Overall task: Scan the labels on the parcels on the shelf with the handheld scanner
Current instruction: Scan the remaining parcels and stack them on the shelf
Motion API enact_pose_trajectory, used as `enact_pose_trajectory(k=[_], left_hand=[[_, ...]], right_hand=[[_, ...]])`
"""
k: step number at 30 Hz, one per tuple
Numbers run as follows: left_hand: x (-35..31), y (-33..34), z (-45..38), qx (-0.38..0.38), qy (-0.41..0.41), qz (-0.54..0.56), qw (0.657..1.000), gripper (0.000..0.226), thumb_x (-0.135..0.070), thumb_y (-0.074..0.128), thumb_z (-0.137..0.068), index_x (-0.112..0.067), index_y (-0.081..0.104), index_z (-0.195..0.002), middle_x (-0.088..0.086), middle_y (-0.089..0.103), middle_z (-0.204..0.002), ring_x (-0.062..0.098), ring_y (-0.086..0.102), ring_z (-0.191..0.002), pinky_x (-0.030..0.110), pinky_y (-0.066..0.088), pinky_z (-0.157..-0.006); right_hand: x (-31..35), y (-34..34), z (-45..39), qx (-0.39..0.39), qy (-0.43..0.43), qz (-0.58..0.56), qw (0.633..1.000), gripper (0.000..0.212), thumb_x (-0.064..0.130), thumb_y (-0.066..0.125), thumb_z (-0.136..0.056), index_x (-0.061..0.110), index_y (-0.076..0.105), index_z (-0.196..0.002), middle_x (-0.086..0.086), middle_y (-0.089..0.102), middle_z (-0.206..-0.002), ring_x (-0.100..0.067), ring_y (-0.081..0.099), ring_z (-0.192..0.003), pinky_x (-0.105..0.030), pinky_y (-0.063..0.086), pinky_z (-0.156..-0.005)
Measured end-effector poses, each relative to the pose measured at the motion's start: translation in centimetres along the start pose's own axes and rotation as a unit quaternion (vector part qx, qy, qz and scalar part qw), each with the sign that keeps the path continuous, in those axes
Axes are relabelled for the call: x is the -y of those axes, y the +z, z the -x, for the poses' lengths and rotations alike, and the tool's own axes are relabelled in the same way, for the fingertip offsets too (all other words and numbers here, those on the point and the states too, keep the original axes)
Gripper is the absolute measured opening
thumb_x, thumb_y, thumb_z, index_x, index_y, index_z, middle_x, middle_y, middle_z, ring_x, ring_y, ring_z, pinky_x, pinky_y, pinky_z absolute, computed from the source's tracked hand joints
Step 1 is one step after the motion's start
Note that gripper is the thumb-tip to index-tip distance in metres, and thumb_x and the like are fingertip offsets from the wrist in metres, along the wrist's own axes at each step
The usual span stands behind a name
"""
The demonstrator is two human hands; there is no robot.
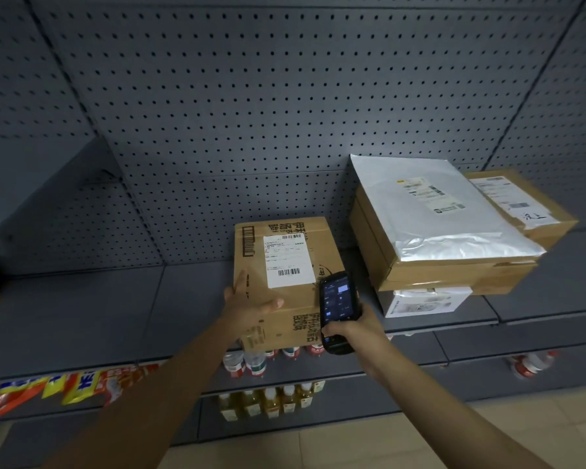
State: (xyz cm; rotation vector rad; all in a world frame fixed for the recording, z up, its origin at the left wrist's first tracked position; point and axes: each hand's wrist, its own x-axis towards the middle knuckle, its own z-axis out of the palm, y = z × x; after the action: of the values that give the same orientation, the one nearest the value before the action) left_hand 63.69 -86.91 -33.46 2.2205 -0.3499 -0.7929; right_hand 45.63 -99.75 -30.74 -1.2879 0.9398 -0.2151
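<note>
both arms reached forward and up from the bottom of the view toward the grey shelf (82, 309). the left hand (247, 308) lay against the near left corner of the cardboard parcel (286, 265), its fingers (241, 277) straight and pressed flat along the top left edge while the thumb stretched rightward across the front top edge, so the fingers were released rather than curled round anything. the white label (286, 260) sat on the parcel's top face, just right of those fingers and beyond the thumb. the right hand (351, 328) was clenched round the lower part of the handheld scanner (338, 311), the fingers wrapped from behind and the thumb resting on the keypad below the lit screen; the scanner stood nearly upright, its top end beside the parcel's near right corner and just right of the label. further right of the right hand's fingers, well apart, a stack of parcels held a silver mailer bag (437, 208) on a wide flat carton (447, 272), with a white box (423, 304) beneath and a smaller brown box (535, 204) at the far right. below both wrists, bottles (247, 363) and yellow drink bottles (271, 402) stood on lower shelves, and bright snack packets (71, 387) hung to the left of the left forearm.
</note>
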Motion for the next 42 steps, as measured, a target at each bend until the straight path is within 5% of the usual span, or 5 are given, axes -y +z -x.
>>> enact_pose_trajectory(k=[5, 10, 19, 36, 42], left_hand=[[-2.0, 2.4, -1.4, 0.012, 0.017, 0.003, 1.000, 0.117, -0.050, 0.078, -0.073, -0.036, -0.004, -0.155, 0.009, 0.001, -0.160, 0.034, 0.022, -0.145, 0.048, 0.032, -0.113], [-3.7, 4.3, -3.0, 0.024, 0.018, -0.008, 1.000, 0.119, -0.053, 0.078, -0.072, -0.040, -0.008, -0.154, 0.006, -0.002, -0.161, 0.036, 0.026, -0.144, 0.036, 0.050, -0.088], [-4.4, 5.0, -4.7, 0.039, -0.009, 0.002, 0.999, 0.139, -0.075, 0.075, -0.038, -0.055, -0.012, -0.145, -0.005, 0.005, -0.153, 0.040, 0.031, -0.137, 0.055, 0.050, -0.096], [-4.5, 5.3, -3.2, 0.012, -0.011, -0.107, 0.994, 0.102, -0.065, 0.060, -0.080, -0.042, -0.007, -0.153, 0.009, 0.004, -0.156, 0.039, 0.019, -0.141, 0.052, 0.034, -0.110], [-4.3, 6.0, 0.5, -0.115, 0.212, -0.292, 0.925, 0.063, -0.046, 0.051, -0.091, -0.023, 0.031, -0.146, 0.005, 0.016, -0.154, 0.027, 0.012, -0.144, 0.046, 0.018, -0.115]], right_hand=[[0.6, -2.4, -1.5, -0.035, -0.002, 0.013, 0.999, 0.069, -0.004, 0.076, -0.057, 0.016, 0.045, -0.116, -0.010, 0.065, -0.105, -0.029, 0.063, -0.097, -0.050, 0.053, -0.087], [1.2, -4.1, -2.8, -0.051, 0.010, 0.023, 0.998, 0.076, 0.000, 0.078, -0.054, 0.014, 0.044, -0.120, -0.011, 0.065, -0.106, -0.028, 0.064, -0.094, -0.048, 0.056, -0.079], [1.8, -5.2, -4.2, -0.056, 0.003, 0.027, 0.998, 0.067, -0.007, 0.075, -0.060, 0.017, 0.045, -0.116, -0.008, 0.064, -0.106, -0.027, 0.061, -0.101, -0.052, 0.050, -0.092], [0.9, -5.2, -4.1, -0.034, 0.008, -0.058, 0.998, 0.070, -0.011, 0.073, -0.061, 0.016, 0.047, -0.120, -0.013, 0.065, -0.110, -0.032, 0.061, -0.101, -0.053, 0.049, -0.092], [-0.6, -5.6, -2.1, 0.003, 0.016, -0.143, 0.990, 0.071, -0.010, 0.072, -0.063, 0.013, 0.048, -0.126, -0.021, 0.066, -0.115, -0.039, 0.065, -0.103, -0.047, 0.056, -0.077]])
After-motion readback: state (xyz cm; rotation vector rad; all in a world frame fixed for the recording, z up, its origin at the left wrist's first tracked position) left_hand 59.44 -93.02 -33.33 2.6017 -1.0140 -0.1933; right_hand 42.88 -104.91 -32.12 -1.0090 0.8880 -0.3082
